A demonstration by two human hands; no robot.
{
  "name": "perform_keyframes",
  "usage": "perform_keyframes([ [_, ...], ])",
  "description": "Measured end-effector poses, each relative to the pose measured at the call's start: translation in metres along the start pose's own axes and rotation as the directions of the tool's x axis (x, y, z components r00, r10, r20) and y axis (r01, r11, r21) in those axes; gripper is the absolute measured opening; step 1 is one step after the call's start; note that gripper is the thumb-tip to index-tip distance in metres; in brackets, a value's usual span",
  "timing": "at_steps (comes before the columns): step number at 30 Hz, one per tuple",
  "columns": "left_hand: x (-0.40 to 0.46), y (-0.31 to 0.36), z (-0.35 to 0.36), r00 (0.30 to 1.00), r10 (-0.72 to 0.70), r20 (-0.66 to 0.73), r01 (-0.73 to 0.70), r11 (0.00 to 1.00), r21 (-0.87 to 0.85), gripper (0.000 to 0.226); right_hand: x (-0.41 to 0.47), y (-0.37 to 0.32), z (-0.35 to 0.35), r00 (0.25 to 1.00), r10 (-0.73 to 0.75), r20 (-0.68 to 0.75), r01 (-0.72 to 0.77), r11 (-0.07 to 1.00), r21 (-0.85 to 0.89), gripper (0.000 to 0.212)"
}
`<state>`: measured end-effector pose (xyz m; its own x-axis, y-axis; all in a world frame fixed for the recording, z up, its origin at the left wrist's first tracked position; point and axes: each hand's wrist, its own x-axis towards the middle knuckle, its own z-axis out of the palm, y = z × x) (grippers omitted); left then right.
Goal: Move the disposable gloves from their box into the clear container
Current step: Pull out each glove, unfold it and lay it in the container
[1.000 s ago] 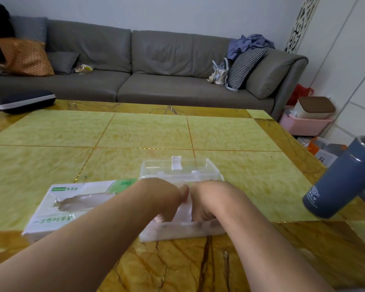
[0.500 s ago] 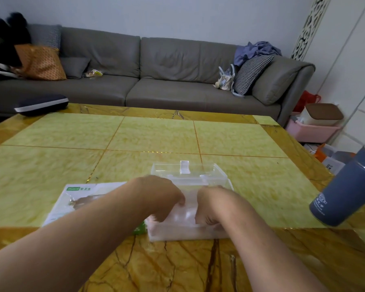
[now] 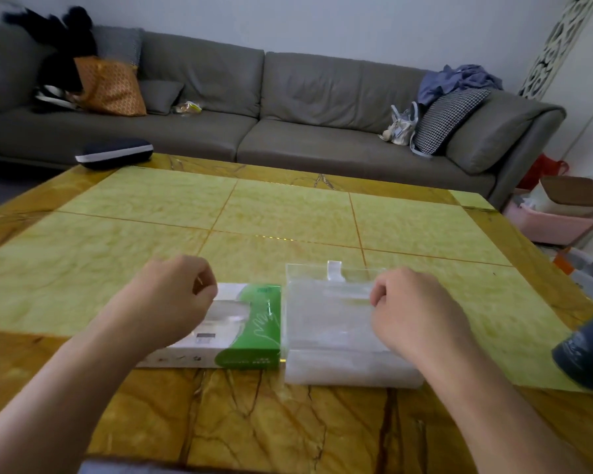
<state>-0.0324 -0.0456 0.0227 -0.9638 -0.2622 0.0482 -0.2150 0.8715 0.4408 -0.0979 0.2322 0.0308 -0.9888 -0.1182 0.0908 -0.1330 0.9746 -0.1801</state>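
Observation:
The green and white glove box (image 3: 254, 323) lies flat on the table, a clear glove (image 3: 231, 311) poking from its top slot. The clear container (image 3: 326, 323) stands touching the box's right side, with a layer of clear gloves (image 3: 332, 367) inside. My left hand (image 3: 172, 299) hovers over the left part of the box, fingers curled, nothing visible in them. My right hand (image 3: 418, 313) is over the container's right edge, also curled into a loose fist with nothing seen in it. It hides the container's right wall.
A blue insulated bottle (image 3: 586, 350) stands at the table's right edge, close to my right forearm. A dark case (image 3: 113, 153) lies at the table's far left corner. Behind the yellow marble table (image 3: 288, 213) is a grey sofa (image 3: 288, 97).
Both hands have come out of the container, where they were pressing down the gloves. The left one moved left over the box and the right one went to the container's right edge.

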Motion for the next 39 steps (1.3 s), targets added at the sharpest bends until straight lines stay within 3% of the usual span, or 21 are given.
perform_keyframes([
  [3, 0.002, -0.01, 0.005, 0.985, -0.071, 0.156, 0.037, 0.977, 0.21, 0.025, -0.004, -0.009, -0.004, 0.998, -0.004, -0.067, 0.009, 0.997, 0.08, 0.027],
  [7, -0.002, -0.003, 0.013, 0.955, -0.073, 0.289, 0.007, 0.975, 0.222, 0.032, -0.009, -0.017, -0.003, 0.991, -0.056, -0.123, 0.071, 0.99, 0.12, 0.025],
  [10, 0.002, -0.002, 0.019, 0.946, -0.109, 0.306, 0.017, 0.957, 0.288, 0.043, -0.019, -0.028, -0.001, 0.956, -0.254, -0.148, 0.273, 0.954, 0.123, 0.027],
  [12, 0.004, -0.002, 0.022, 0.938, -0.136, 0.318, 0.046, 0.96, 0.275, 0.048, -0.029, -0.04, 0.006, 0.882, -0.453, -0.127, 0.469, 0.867, 0.167, 0.032],
  [15, 0.004, 0.0, 0.024, 0.947, -0.135, 0.292, 0.061, 0.966, 0.252, 0.033, -0.045, -0.063, 0.025, 0.748, -0.664, -0.025, 0.661, 0.74, 0.129, 0.039],
  [19, 0.0, 0.002, 0.025, 0.972, -0.099, 0.214, 0.054, 0.977, 0.207, 0.029, -0.055, -0.081, 0.045, 0.719, -0.691, 0.072, 0.689, 0.723, 0.051, 0.04],
  [25, -0.007, 0.012, 0.033, 0.941, -0.056, 0.333, -0.129, 0.851, 0.508, 0.036, -0.055, -0.083, 0.051, 0.708, -0.702, 0.071, 0.701, 0.712, 0.046, 0.047],
  [31, -0.002, 0.012, 0.026, 0.92, -0.078, 0.384, -0.06, 0.941, 0.334, 0.039, -0.057, -0.083, 0.05, 0.707, -0.702, 0.081, 0.702, 0.711, 0.041, 0.047],
  [35, 0.002, -0.001, 0.018, 0.988, -0.089, 0.127, 0.099, 0.992, -0.079, 0.044, -0.059, -0.083, 0.048, 0.714, -0.697, 0.07, 0.694, 0.717, 0.061, 0.034],
  [39, 0.003, -0.006, 0.006, 0.988, -0.119, -0.094, 0.092, 0.964, -0.251, 0.016, -0.059, -0.082, 0.048, 0.716, -0.695, 0.062, 0.693, 0.719, 0.057, 0.033],
])
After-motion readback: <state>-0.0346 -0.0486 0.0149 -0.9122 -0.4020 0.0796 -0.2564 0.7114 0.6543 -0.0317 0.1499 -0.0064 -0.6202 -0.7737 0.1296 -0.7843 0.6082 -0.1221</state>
